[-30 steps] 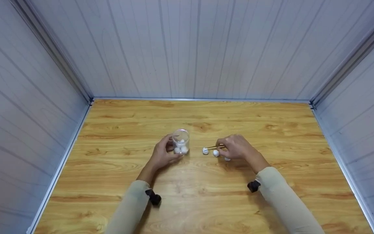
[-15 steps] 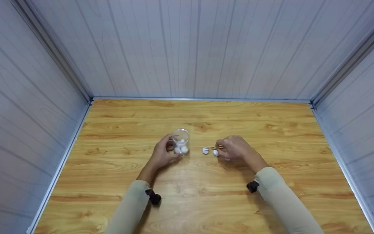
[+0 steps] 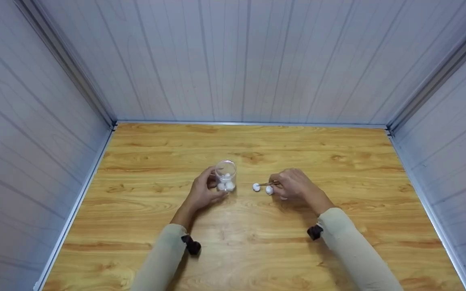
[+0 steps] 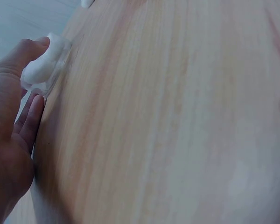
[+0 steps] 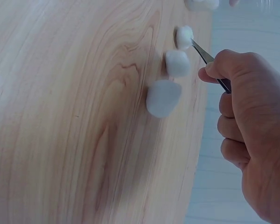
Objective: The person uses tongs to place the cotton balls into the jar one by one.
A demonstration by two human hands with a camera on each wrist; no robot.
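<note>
My left hand (image 3: 204, 190) grips a clear glass cup (image 3: 225, 171) that stands on the table, thumb and fingers around its lower part. Several white cotton balls (image 4: 39, 67) lie inside the cup. To the right, my right hand (image 3: 293, 184) pinches a pair of metal tweezers (image 5: 203, 53) between thumb and fingers. The tweezers' tips are right at the leftmost loose cotton ball (image 3: 256, 187). A middle cotton ball (image 5: 177, 63) and a nearer cotton ball (image 5: 163, 98) lie in a row beneath the hand; in the head view the hand partly hides the nearer one.
The wood-grain table (image 3: 233, 250) bears all of this. White panel walls (image 3: 233, 60) enclose it at the back and on both sides. A small black wrist camera (image 3: 314, 232) sits at the right sleeve, another black camera (image 3: 192, 245) at the left.
The tweezers' arms have drawn closer together at the leftmost cotton ball. The right hand has shifted very slightly; the left hand and cup stay still.
</note>
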